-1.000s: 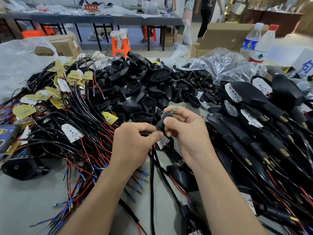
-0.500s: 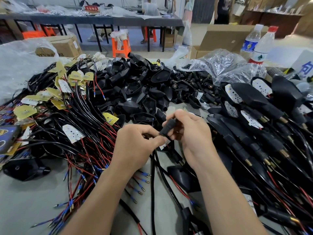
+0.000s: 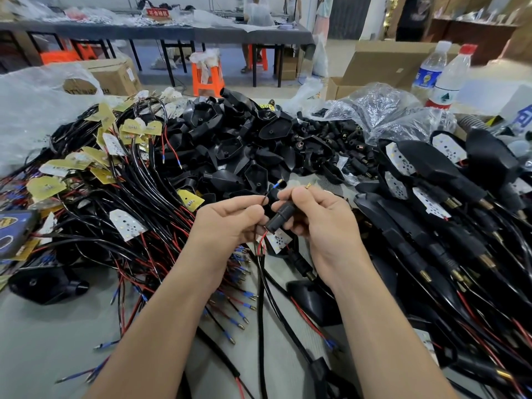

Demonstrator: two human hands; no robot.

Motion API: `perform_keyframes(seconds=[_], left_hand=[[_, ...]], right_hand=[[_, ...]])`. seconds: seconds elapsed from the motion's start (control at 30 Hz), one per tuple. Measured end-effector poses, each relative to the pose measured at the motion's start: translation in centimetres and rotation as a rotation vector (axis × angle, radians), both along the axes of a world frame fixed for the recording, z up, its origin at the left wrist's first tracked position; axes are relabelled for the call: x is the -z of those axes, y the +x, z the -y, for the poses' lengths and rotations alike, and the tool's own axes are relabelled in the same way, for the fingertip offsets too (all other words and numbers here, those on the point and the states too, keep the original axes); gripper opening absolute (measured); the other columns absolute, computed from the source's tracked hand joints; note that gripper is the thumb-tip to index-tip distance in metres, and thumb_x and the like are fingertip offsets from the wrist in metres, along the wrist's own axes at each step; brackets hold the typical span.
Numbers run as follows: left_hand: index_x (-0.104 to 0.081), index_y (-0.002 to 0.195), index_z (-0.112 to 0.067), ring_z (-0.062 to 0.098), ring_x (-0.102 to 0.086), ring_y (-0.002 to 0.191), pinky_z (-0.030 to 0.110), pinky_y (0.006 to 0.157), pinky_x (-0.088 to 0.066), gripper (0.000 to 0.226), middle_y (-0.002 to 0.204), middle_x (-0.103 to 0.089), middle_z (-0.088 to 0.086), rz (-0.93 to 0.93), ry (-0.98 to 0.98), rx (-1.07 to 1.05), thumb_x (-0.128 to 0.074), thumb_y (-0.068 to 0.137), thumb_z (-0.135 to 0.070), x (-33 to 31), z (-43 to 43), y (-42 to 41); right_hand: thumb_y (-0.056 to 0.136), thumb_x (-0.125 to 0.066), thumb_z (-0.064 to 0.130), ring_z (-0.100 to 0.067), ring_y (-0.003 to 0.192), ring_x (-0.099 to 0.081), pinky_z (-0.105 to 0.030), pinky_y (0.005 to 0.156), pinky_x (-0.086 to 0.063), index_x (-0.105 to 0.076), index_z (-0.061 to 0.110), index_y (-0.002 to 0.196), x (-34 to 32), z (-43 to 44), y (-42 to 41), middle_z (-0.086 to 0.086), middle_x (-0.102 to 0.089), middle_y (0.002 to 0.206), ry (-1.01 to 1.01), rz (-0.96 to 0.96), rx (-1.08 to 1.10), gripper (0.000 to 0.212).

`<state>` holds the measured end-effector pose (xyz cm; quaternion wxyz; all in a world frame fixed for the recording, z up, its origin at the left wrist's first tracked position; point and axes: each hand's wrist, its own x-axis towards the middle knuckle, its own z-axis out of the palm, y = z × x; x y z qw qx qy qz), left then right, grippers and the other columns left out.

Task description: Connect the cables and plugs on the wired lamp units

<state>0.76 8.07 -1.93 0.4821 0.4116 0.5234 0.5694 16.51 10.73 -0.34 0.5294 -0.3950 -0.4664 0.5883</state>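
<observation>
Our grey worktop is heaped. A tangle of black and red cables with yellow and white boards lies on the left. A pile of black lamp shells fills the middle back, and wired lamp units are stacked on the right. Two water bottles stand at the far right.

In front of the shells we hold our work above the worktop. Our right hand has its grip closed round a tilted black plug sleeve. Our left hand, just beside it, pinches a thin wire in its grip. The wire's blue tip sticks up beside the sleeve's upper end. Below the sleeve, red wires lead into a black cable running down to the worktop.
</observation>
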Motion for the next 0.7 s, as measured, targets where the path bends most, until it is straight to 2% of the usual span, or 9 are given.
perform_keyframes(seconds=[0.07, 0.13, 0.2, 0.23, 0.3, 0.33, 0.43, 0.7], left_hand=[[-0.086, 0.085, -0.031, 0.012, -0.067, 0.064, 0.018, 0.063, -0.056, 0.039, 0.074, -0.077, 0.007, -0.066, 0.048, -0.071, -0.069, 0.093, 0.003, -0.2, 0.1, 0.2], [-0.085, 0.081, -0.036, 0.015, -0.065, 0.066, 0.020, 0.065, -0.056, 0.041, 0.073, -0.078, 0.005, -0.134, 0.079, -0.140, -0.072, 0.090, 0.002, -0.3, 0.1, 0.1], [-0.084, 0.079, -0.042, 0.029, -0.068, 0.071, 0.031, 0.072, -0.057, 0.039, 0.074, -0.078, 0.004, -0.288, 0.101, -0.194, -0.076, 0.090, -0.006, -0.1, 0.3, 0.0], [-0.082, 0.079, -0.045, 0.030, -0.070, 0.073, 0.029, 0.070, -0.055, 0.038, 0.074, -0.077, 0.002, -0.413, 0.131, -0.217, -0.076, 0.090, -0.009, 0.0, 0.5, -0.1], [-0.080, 0.084, -0.047, 0.009, -0.067, 0.076, 0.012, 0.065, -0.047, 0.035, 0.079, -0.075, -0.008, -0.680, 0.216, -0.267, -0.074, 0.091, -0.013, 0.0, 1.0, 0.0], [-0.081, 0.088, -0.043, 0.001, -0.064, 0.085, 0.006, 0.068, -0.044, 0.032, 0.083, -0.073, -0.012, -0.758, 0.257, -0.285, -0.074, 0.091, -0.012, -0.1, 1.2, 0.1], [-0.082, 0.089, -0.036, -0.003, -0.061, 0.096, 0.002, 0.075, -0.041, 0.027, 0.089, -0.072, -0.013, -0.807, 0.311, -0.306, -0.074, 0.089, -0.010, -0.3, 1.4, 0.3], [-0.077, 0.072, -0.040, 0.002, -0.065, 0.094, 0.006, 0.078, -0.043, 0.026, 0.082, -0.071, -0.023, -0.774, 0.329, -0.291, -0.081, 0.083, -0.017, -0.5, 1.5, 0.2]], right_hand=[[0.102, -0.055, 0.010, -0.011, 0.053, -0.053, -0.017, 0.050, -0.043, -0.077, 0.016, 0.078, 0.0, -0.1, 0.0, -0.010, -0.076, 0.081, -0.012, -0.033, 0.070, 0.033], [0.101, -0.054, 0.009, -0.011, 0.053, -0.052, -0.019, 0.051, -0.042, -0.076, 0.016, 0.079, 0.1, -0.4, 0.0, -0.008, -0.075, 0.079, -0.018, -0.045, 0.167, 0.032], [0.101, -0.053, 0.008, -0.013, 0.053, -0.052, -0.021, 0.051, -0.041, -0.075, 0.015, 0.078, 0.2, -0.5, -0.1, -0.007, -0.074, 0.076, -0.022, -0.068, 0.247, 0.032], [0.100, -0.053, 0.007, -0.013, 0.054, -0.053, -0.022, 0.050, -0.042, -0.075, 0.016, 0.076, 0.3, -0.6, -0.1, -0.007, -0.073, 0.075, -0.022, -0.078, 0.277, 0.034], [0.100, -0.053, 0.007, -0.013, 0.054, -0.055, -0.022, 0.050, -0.044, -0.075, 0.018, 0.073, 0.5, -0.6, -0.2, -0.007, -0.072, 0.071, -0.015, -0.091, 0.331, 0.037], [0.101, -0.052, 0.007, -0.013, 0.054, -0.055, -0.022, 0.050, -0.045, -0.075, 0.018, 0.073, 0.6, -0.7, -0.2, -0.006, -0.071, 0.069, -0.004, -0.093, 0.356, 0.038], [0.102, -0.052, 0.010, -0.015, 0.056, -0.057, -0.024, 0.053, -0.047, -0.075, 0.018, 0.073, 0.8, -0.8, 0.0, -0.005, -0.067, 0.063, 0.030, -0.077, 0.407, 0.038], [0.098, -0.055, 0.013, -0.019, 0.059, -0.058, -0.033, 0.063, -0.050, -0.078, 0.025, 0.073, 1.3, -1.2, 0.0, -0.003, -0.066, 0.064, 0.060, -0.043, 0.404, 0.037]])
